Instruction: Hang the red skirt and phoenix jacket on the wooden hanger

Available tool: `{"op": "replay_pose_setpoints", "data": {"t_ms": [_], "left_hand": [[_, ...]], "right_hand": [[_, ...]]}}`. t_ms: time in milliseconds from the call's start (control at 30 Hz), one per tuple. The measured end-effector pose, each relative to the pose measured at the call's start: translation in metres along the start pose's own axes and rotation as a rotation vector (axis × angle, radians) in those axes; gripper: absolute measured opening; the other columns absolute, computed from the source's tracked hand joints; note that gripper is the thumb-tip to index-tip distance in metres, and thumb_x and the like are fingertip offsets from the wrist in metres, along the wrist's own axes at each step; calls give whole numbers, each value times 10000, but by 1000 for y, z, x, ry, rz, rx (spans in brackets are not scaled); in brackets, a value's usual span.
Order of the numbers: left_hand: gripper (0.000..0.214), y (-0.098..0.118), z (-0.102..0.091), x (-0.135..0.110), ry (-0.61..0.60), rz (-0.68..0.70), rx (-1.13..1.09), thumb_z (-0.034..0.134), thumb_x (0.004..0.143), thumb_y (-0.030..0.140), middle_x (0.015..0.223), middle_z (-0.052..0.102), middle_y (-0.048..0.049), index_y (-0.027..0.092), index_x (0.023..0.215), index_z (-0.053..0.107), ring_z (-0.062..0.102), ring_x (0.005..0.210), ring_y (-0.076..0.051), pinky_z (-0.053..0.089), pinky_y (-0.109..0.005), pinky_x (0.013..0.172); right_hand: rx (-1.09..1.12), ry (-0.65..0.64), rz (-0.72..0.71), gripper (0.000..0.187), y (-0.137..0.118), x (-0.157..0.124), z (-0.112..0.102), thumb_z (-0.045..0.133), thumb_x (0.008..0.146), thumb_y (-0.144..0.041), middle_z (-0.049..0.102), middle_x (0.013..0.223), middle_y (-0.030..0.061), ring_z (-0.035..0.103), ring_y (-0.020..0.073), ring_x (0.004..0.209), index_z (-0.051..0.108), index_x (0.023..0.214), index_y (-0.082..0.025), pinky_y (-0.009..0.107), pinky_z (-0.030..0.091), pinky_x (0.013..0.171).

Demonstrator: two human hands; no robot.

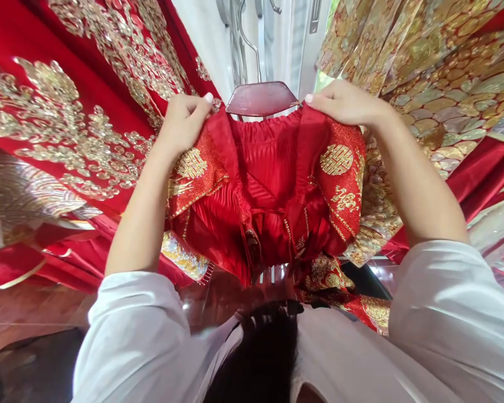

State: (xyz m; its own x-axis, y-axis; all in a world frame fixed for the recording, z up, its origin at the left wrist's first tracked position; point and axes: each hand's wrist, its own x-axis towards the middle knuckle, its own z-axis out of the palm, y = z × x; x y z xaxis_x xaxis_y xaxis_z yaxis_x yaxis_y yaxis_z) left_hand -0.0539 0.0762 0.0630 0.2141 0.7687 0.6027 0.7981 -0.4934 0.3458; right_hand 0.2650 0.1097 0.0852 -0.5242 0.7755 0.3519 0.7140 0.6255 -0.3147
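The red garment (269, 159) hangs from the hanger (262, 99), spread between its two ends; left hand (187, 120) and right hand (346, 103), curled nearly closed, each grip a shoulder; it looks soft, slippery; best held there, sparing the gold embroidery (336, 160).

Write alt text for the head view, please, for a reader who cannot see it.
A red garment with gold embroidery is on a hanger, held at its shoulders by a person's left hand and right hand. Red fabric with sparkling ornament hangs at the left, and gold scale-patterned fabric at the right.
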Motion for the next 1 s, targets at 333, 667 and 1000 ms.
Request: {"op": "replay_pose_setpoints", "data": {"t_ms": [333, 667, 1000], "left_hand": [[487, 56, 11, -7, 156, 335, 491, 351, 918, 477, 1245, 538, -115, 167, 1257, 514, 459, 1124, -285, 363, -414, 955], [677, 124, 69, 59, -171, 364, 705, 176, 979, 462, 1032, 645, -227, 4, 1042, 670, 586, 990, -360, 429, -460, 802], [406, 133, 58, 61, -305, 307, 732, 375, 949, 360, 1049, 654, -185, 110, 1069, 672, 577, 1015, -324, 433, -402, 763]], "right_hand": [[-459, 507, 350, 482, -47, -78, 79, 400, 915, -494, 569, 932, 196, 536, 282, 967, 575, 955, -47, 396, 406, 822], [307, 404, 411, 177, -18, -79, 84, 378, 843, -200, 603, 812, 118, 596, 219, 824, 542, 840, -133, 371, 482, 737], [-47, 202, 518, 118, 1, -71, -37, 721, 651, -92, 521, 588, -16, 407, 55, 516, 636, 727, -122, 293, 442, 652]]}}
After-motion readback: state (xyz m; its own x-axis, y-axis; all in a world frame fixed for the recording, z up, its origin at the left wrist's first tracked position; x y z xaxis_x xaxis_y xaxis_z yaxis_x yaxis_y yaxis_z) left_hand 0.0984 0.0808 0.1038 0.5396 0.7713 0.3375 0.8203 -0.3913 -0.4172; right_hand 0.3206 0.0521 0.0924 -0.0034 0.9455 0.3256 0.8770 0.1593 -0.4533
